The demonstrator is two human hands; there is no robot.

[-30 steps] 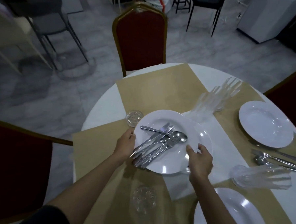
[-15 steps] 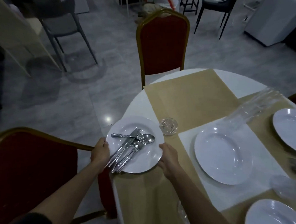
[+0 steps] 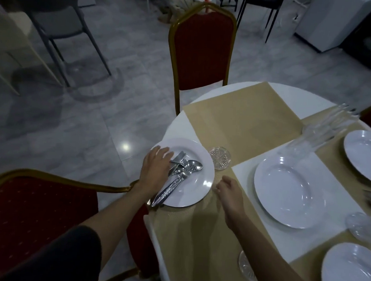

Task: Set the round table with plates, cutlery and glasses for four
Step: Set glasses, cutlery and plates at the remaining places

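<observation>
My left hand lies over the cutlery on the plate. My fingers reach across the handles, but I cannot tell if I am pinching them. My right hand is just beside the plate's right rim, over the tan mat, with its fingers loose and holding nothing.

The plate sits right at the edge of the table, next to the red chair. A small glass stands just beside the plate. Another plate is farther right, and bare mat lies between them.
</observation>
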